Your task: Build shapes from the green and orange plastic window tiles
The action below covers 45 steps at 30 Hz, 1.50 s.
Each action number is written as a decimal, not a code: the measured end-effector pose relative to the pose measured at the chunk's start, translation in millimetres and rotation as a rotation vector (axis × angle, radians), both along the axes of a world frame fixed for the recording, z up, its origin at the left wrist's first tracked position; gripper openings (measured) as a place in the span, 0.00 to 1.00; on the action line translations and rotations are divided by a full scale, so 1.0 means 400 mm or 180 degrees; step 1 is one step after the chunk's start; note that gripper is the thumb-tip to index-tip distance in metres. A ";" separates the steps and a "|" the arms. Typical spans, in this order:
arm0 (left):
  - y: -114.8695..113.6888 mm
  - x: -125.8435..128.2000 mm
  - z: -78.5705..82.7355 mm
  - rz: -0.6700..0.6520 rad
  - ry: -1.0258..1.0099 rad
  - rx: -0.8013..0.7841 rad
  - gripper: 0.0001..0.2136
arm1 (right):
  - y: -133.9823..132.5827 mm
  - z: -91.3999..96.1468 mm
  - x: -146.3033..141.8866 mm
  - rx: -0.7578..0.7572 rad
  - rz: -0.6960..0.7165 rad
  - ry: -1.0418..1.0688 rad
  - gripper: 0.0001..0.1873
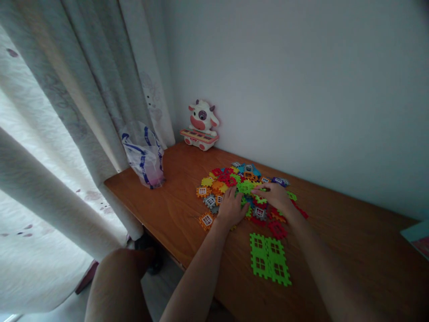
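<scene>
Both hands are working in a heap of colourful interlocking plastic tiles (217, 181) on a wooden desk (338, 250). The left hand (231, 206) is lying open on the heap's near side, fingers spread, while the right hand (273, 197) is touching green tiles mid-heap – gripping or not, I cannot tell. A joined green window panel (269, 259) is lying nearby – just beyond the heap's edge, nearer the person.
</scene>
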<state>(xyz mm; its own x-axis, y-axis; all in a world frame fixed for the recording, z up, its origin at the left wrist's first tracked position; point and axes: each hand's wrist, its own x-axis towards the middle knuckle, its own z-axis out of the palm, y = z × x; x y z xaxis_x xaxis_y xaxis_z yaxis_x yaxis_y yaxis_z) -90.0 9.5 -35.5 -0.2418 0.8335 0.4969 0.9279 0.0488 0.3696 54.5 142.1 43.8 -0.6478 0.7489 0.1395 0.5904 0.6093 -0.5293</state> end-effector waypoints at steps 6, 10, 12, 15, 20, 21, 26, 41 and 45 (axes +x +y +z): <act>0.000 0.001 0.003 0.0013 -0.0069 -0.0055 0.19 | 0.055 -0.010 -0.128 0.0087 0.0352 -0.0221 0.10; 0.007 0.003 0.001 0.0171 -0.0223 -0.0014 0.21 | 0.052 -0.039 -0.157 0.0137 0.0217 -0.0322 0.05; 0.011 0.005 -0.003 0.0287 -0.0284 0.0031 0.22 | 0.054 -0.048 -0.161 0.0137 0.0137 -0.0287 0.07; 0.014 0.007 -0.005 0.0332 -0.0319 0.0043 0.22 | 0.076 -0.046 -0.164 0.0072 -0.0014 -0.0229 0.18; 0.011 0.008 0.007 0.0233 -0.0315 0.0009 0.17 | 0.142 -0.024 -0.192 -0.0200 -0.0139 -0.0163 0.21; 0.010 0.009 0.010 0.0255 -0.0317 0.0005 0.17 | 0.151 -0.024 -0.203 -0.0267 -0.0125 -0.0130 0.22; 0.002 0.012 0.022 0.0291 -0.0233 -0.0060 0.17 | 0.166 -0.045 -0.268 -0.0540 0.0029 -0.0096 0.25; 0.017 0.010 0.004 0.0255 -0.0364 0.0011 0.19 | 0.141 -0.013 -0.310 -0.0315 0.0396 -0.0753 0.23; 0.015 0.009 0.010 0.0175 -0.0339 -0.0042 0.19 | 0.129 0.006 -0.273 -0.0186 0.0331 -0.0702 0.22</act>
